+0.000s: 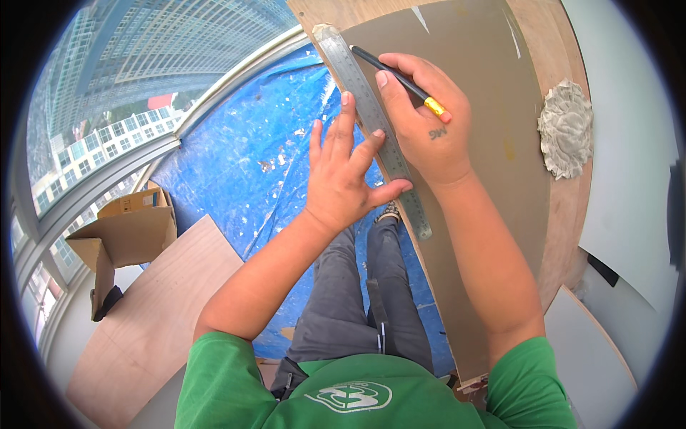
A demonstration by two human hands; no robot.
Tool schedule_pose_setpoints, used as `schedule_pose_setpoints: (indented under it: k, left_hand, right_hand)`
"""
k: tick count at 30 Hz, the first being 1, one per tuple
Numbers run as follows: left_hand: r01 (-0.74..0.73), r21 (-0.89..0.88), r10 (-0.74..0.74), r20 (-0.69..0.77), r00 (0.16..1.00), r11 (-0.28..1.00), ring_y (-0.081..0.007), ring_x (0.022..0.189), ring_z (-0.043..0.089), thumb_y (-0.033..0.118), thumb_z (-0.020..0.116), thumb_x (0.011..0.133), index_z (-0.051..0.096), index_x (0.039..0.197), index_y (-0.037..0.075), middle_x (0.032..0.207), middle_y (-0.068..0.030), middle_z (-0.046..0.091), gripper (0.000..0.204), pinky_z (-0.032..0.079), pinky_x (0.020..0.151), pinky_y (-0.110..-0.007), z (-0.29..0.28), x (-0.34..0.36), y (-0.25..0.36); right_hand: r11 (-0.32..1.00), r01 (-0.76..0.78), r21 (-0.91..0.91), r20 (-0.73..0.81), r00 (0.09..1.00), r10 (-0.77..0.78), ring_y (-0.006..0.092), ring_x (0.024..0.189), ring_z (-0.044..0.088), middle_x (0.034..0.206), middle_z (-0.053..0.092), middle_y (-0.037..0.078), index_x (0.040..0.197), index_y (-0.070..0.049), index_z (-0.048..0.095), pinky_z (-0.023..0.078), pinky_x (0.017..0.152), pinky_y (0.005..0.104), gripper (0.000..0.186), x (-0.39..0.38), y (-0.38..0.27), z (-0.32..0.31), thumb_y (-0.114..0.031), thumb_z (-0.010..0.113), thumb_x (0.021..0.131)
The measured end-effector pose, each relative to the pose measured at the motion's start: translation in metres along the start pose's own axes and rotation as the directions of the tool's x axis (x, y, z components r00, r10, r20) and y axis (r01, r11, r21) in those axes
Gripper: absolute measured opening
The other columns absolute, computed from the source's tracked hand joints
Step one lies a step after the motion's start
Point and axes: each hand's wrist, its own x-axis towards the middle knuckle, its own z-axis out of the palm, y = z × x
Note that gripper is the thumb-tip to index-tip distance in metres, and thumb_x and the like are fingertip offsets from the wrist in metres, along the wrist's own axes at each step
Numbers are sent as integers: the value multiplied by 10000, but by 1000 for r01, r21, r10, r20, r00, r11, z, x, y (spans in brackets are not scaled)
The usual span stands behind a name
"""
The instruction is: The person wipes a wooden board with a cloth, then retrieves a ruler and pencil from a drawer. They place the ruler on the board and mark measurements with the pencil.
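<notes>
A metal ruler point(361, 107) lies along the left edge of a brown board point(493, 207). Its far end carries a whitish lump, perhaps tape. With thumb and fingers spread, my left hand point(346, 164) rests at the ruler's left edge, some fingertips touching it and the others out past the board's edge. My right hand point(432, 118) grips a black pencil point(400, 80) with a yellow band and a red end. The pencil's tip points at the ruler's edge near its far end; whether it touches the board I cannot tell.
A grey-white ruffled relief piece point(566, 129) lies on the wood at the right. Blue sheeting point(236, 143) with pale flecks covers the floor. A plywood panel point(157, 322) and an opened cardboard box point(132, 236) stand at the left by the windows point(100, 143). A pale panel point(593, 357) sits lower right.
</notes>
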Motion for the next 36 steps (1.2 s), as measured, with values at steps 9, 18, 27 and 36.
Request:
schedule_pose_setpoints:
  k: [9, 18, 27, 36]
  left_hand:
    - [3, -7, -3, 2, 1000, 1000, -473, 1487, 393, 612, 908, 652, 610, 1282, 100, 1624, -357, 314, 864, 352, 1102, -694, 0, 1, 1]
    - [-21, -22, 20, -60, 998, 1000, -447, 1360, 515, 602, 907, 630, 614, 1293, 142, 1653, -307, 293, 859, 340, 1103, -698, 5, -1, -3]
    - [-32, 19, 33, -69, 997, 999, -441, 1364, 527, 656, 893, 628, 576, 1318, 159, 1649, -311, 302, 907, 349, 1096, -705, 8, -3, -4]
    - [-36, -12, 35, -64, 997, 999, -465, 1416, 487, 561, 944, 638, 562, 1302, 150, 1664, -287, 301, 869, 330, 1130, -679, 8, -3, -6]
  right_hand:
    - [1000, -10, 13, 0, 1000, 10, 270, 815, 703, 942, 737, 139, 1029, 17, 725, 558, 740, 342, 163, 6, 1, 5, -71, 715, 893]
    - [976, -164, -146, 107, 978, 180, 263, 833, 704, 952, 736, 143, 1021, 30, 719, 554, 753, 347, 158, -60, -29, -60, -26, 716, 873]
    - [960, -158, -231, 171, 965, 200, 304, 816, 693, 916, 719, 166, 1021, 45, 702, 548, 755, 368, 187, -136, -46, -115, 29, 703, 834]
    - [947, -206, -248, 192, 947, 256, 284, 750, 663, 884, 704, 159, 1028, 40, 694, 535, 699, 359, 229, -189, -61, -154, 70, 703, 802]
